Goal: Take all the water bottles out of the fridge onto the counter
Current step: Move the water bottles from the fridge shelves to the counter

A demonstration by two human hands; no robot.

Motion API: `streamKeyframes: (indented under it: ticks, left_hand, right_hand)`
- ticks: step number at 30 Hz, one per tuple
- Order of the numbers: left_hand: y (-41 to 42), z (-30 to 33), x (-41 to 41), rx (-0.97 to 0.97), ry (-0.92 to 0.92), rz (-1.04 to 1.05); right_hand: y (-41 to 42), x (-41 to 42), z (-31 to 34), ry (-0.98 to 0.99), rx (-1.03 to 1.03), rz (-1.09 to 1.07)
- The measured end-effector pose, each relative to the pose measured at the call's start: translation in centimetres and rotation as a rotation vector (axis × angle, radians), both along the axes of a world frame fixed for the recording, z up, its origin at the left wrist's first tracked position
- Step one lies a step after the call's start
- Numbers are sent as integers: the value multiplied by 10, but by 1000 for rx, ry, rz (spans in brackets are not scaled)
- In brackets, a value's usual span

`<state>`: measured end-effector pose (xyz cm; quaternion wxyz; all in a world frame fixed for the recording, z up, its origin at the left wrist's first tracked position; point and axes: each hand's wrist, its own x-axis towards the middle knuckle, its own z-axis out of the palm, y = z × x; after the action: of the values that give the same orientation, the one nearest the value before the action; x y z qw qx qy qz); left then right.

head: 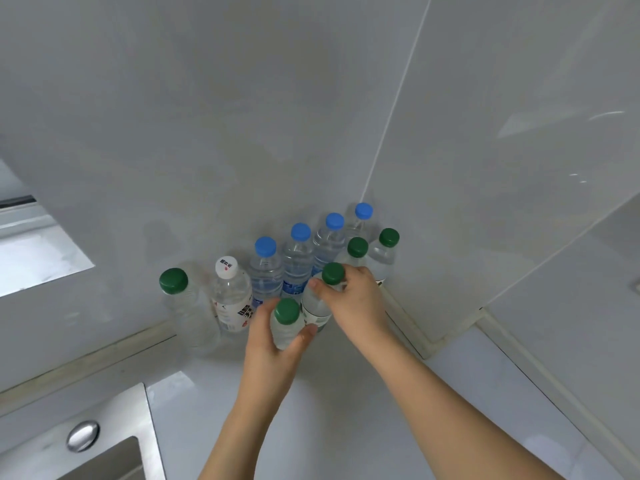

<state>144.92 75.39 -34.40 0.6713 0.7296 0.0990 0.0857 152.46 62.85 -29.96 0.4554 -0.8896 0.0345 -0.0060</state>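
Head view, looking down at a pale counter (346,420) set into a tiled corner. Both of the person's hands are busy with bottles. The left hand (268,336) is wrapped around a green-capped bottle (286,323), and the right hand (349,299) grips another green-capped bottle (323,299) just behind it, near its neck; both bottles are low, at or just above the counter, and contact with it cannot be made out.

Behind these two, against the wall (207,133), bottles already stand upright: a row of four blue-capped bottles (298,258), two more green-capped ones (372,252) toward the corner, a white-capped bottle (230,289) to the left of the blue row, and a single green-capped bottle (183,299) farthest left.

Judging by this, most of the job looks done, with ten bottles at the counter. The fridge is out of sight, so how many remain inside cannot be told.

A steel sink (104,441) lies left of the held bottles, well apart. The cluster is tight, so setting down could nudge neighbours.
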Motion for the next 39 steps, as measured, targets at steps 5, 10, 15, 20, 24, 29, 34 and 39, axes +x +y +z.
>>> streamKeyframes:
  ticks: [5,10,15,20,24,29,34,39]
  left_hand:
    - [5,-17,-4,68,168,43]
    - [2,-54,-6,133,310,55]
    - [-6,-62,11,115,305,141]
    - [-8,-68,26,167,336,204]
    - [-11,-75,27,220,332,222]
    - [-9,-76,29,189,349,198]
    - [-5,-73,12,207,417,185]
    - [-26,-54,-37,386,317,153]
  right_hand:
    - [9,5,13,353,-188,109]
    - [14,0,23,498,-113,91]
    - [22,5,10,459,117,-16]
    - [27,10,-5,377,115,-80]
    - [28,11,-11,381,191,-140]
    - [22,-4,-8,431,372,-150]
    - [3,-35,5,434,277,-94]
    - [-34,-86,9,454,80,-85]
